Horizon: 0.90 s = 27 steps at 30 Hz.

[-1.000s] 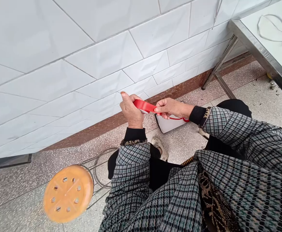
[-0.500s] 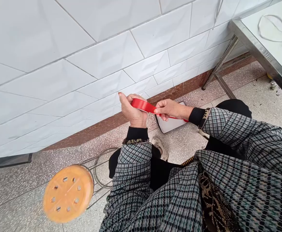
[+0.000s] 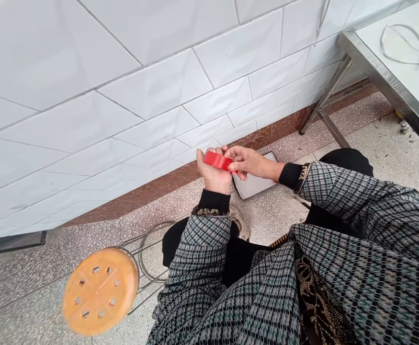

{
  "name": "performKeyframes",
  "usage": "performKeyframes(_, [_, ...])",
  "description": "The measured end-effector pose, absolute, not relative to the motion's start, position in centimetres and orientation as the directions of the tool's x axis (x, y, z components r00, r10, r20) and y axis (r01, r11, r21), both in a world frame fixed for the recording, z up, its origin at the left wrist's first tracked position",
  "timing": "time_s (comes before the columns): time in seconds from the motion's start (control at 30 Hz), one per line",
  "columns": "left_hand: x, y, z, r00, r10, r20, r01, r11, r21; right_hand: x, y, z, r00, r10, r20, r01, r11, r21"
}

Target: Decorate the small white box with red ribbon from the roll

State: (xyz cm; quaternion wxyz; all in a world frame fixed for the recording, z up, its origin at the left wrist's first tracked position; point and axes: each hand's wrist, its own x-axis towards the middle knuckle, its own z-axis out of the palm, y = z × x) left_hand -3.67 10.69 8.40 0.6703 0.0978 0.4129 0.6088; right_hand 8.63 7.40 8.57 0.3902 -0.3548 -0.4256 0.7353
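Observation:
A shiny red ribbon [image 3: 214,160] lies across the palm side of my left hand [image 3: 214,177], at the base of its fingers. The fingers of that hand curl up behind the ribbon, and its thumb stands out to the left. My right hand [image 3: 248,162] pinches the ribbon between thumb and fingers, right beside the left fingers. Whether the ribbon runs all the way round the left hand is hidden. A bit of red shows under the right wrist.
A shallow white box or tray with dark edges [image 3: 254,187] rests on the floor below my hands. An orange round stool [image 3: 99,291] with holes in its seat is at lower left. A metal-framed table [image 3: 385,72] with a white cable [image 3: 403,61] stands right. White tiled wall [image 3: 159,81] rises ahead.
My left hand has moved right, close against my right hand. The stretch of ribbon between the hands has shortened. My right hand has hardly moved.

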Motion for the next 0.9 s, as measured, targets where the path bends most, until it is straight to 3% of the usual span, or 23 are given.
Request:
performKeyframes(0.17, [-3.6, 10.3, 9.0, -0.033, 0.883, -0.469, -0.776, 0.273, 0.569, 8.4, 7.5, 7.1, -0.415, 0.910, -0.013, -0.343, -0.170, -0.924])
performKeyframes(0.33, [-2.8, 9.9, 9.5, -0.002, 0.862, -0.507, -0.834, 0.278, 0.476, 8.6, 7.3, 6.5, -0.395, 0.918, -0.010, -0.381, -0.174, -0.908])
performKeyframes(0.47, [-2.4, 9.9, 9.4, 0.003, 0.813, -0.583, -0.799, 0.352, 0.487, 8.7, 7.3, 6.0, -0.387, 0.922, -0.002, -0.434, -0.184, -0.882])
performKeyframes(0.57, [-2.3, 10.2, 8.8, -0.133, 0.792, -0.596, -0.744, 0.318, 0.588, 8.7, 7.3, 5.8, -0.398, 0.917, -0.025, -0.453, -0.220, -0.864])
performKeyframes(0.7, [-2.6, 10.7, 7.6, -0.396, 0.870, -0.292, -0.518, 0.051, 0.854, 9.0, 7.3, 6.0, -0.426, 0.900, -0.094, -0.443, -0.298, -0.845])
performKeyframes(0.8, [-3.2, 11.1, 7.2, -0.402, 0.915, -0.020, -0.281, -0.102, 0.954, 9.5, 7.4, 6.5, -0.427, 0.897, -0.109, -0.466, -0.322, -0.824])
performKeyframes(0.9, [-3.9, 11.2, 7.1, -0.363, 0.922, 0.136, -0.108, -0.187, 0.976, 10.2, 7.5, 7.2, -0.423, 0.897, -0.127, -0.488, -0.344, -0.803])
